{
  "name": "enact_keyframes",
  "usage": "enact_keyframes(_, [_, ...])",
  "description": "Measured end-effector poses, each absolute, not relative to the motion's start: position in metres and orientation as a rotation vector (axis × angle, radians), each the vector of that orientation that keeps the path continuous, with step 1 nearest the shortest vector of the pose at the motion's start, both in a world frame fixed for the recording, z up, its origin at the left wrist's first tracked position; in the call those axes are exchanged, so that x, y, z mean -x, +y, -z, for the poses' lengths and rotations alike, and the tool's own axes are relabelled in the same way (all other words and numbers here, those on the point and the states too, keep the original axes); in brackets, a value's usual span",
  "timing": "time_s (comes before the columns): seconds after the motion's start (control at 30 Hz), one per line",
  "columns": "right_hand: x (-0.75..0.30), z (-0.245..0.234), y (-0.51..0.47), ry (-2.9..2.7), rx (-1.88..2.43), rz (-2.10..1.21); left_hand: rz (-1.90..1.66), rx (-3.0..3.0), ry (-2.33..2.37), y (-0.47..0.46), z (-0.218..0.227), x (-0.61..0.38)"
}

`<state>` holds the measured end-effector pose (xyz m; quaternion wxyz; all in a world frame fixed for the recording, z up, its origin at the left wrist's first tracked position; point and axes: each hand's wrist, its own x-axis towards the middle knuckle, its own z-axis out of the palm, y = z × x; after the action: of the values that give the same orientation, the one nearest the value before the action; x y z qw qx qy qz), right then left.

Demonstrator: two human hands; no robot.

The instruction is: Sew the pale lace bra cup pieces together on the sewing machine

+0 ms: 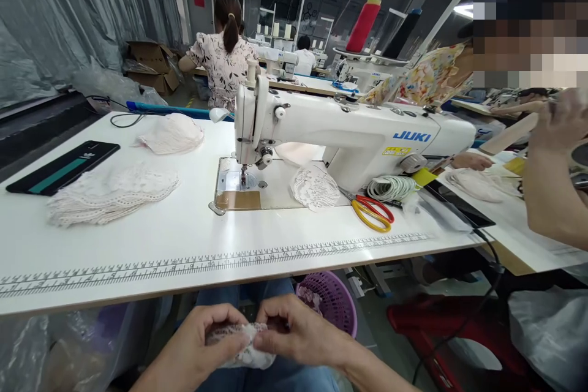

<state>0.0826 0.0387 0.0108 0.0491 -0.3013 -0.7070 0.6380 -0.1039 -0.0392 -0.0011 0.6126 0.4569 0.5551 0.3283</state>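
Note:
Over my lap, in front of the table edge, a piece of white lace fabric (250,355) is bunched between both hands. My left hand (209,337) pinches its left side with thumb and fingers. My right hand (294,334) grips the other side, thumb pressed on top and close to the left thumb. Part of the lace is hidden by the fingers. Beyond the table edge stands a white sewing machine (303,122), its needle and presser foot over the metal plate. A scalloped lace piece (315,187) lies flat under the machine's arm.
On the table are stacked lace pieces (114,190), pale fabric cups (172,133), a dark phone-like case (64,166), scissors (374,213) and a coil of cord (392,188). A purple basket (337,300) stands below. Co-workers sit ahead and at right, one with a raised hand (558,165).

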Motion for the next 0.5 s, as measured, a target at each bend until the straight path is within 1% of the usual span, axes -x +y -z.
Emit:
enact_keyframes(0.1, [-0.080, -0.016, 0.040, -2.233, 0.966, -1.824, -0.777, -1.087, 1.321, -0.041, 0.004, 0.106])
enact_keyframes(0.2, [-0.076, -0.027, 0.040, -2.274, 1.009, -1.714, -0.835, -1.069, 1.370, -0.042, -0.006, 0.108])
enact_keyframes(0.3, [-0.065, -0.041, 0.043, -2.204, 1.017, -1.700, -0.851, -1.155, 1.454, -0.032, -0.039, 0.119])
enact_keyframes(0.4, [-0.045, -0.054, 0.059, -2.138, 0.986, -1.708, -0.787, -1.369, 1.557, 0.001, -0.079, 0.140])
enact_keyframes(0.43, [-0.036, -0.057, 0.069, -2.157, 0.968, -1.652, -0.745, -1.439, 1.575, 0.019, -0.090, 0.148])
enact_keyframes(0.5, [-0.021, -0.061, 0.094, -2.280, 0.972, -1.380, -0.655, -1.590, 1.490, 0.060, -0.103, 0.164])
